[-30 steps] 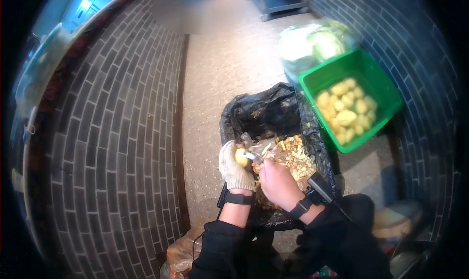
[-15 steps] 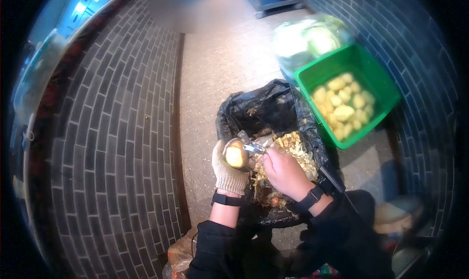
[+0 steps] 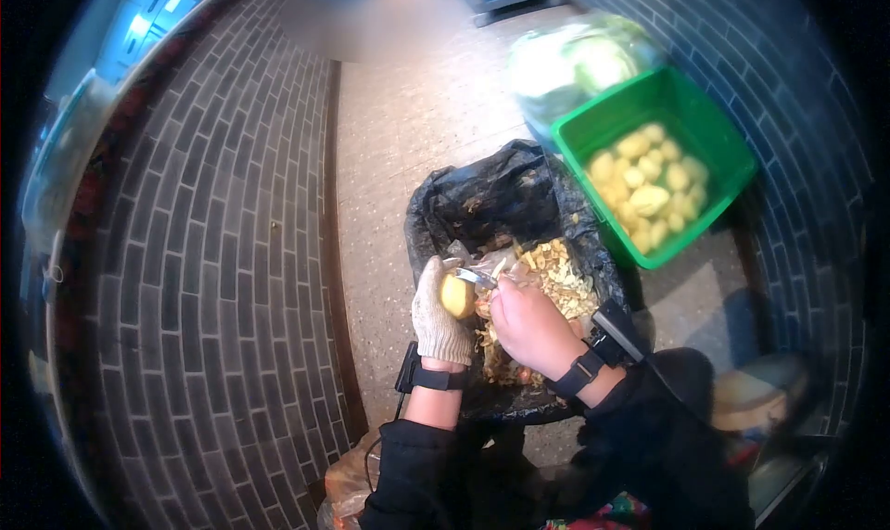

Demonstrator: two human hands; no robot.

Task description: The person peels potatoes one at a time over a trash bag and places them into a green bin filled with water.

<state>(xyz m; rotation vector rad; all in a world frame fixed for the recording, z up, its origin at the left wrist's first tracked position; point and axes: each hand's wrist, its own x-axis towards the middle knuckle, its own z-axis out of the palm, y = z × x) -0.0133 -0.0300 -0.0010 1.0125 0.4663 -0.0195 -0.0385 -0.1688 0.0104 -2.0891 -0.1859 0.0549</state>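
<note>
My left hand (image 3: 438, 319), in a cream knitted glove, holds a pale yellow potato (image 3: 457, 297) above the bin. In my bare right hand (image 3: 536, 326) is a metal peeler (image 3: 476, 277), its head against or close by the potato's upper right side. A thin strip of peel shows near the peeler. Below both hands, a bin lined with a black bag (image 3: 491, 196) contains a heap of peelings (image 3: 561, 280) and other scraps.
A green crate (image 3: 728, 150) with several peeled potatoes (image 3: 649, 199) in water stands at the right. Behind it is a clear bag of cabbages (image 3: 593, 62). Brick walls (image 3: 222, 252) flank both sides. A reddish plastic bag (image 3: 350, 474) lies at the lower left.
The potato has turned in my left hand and shows more yellow surface. Both hands have shifted slightly, and the whole view has moved a little.
</note>
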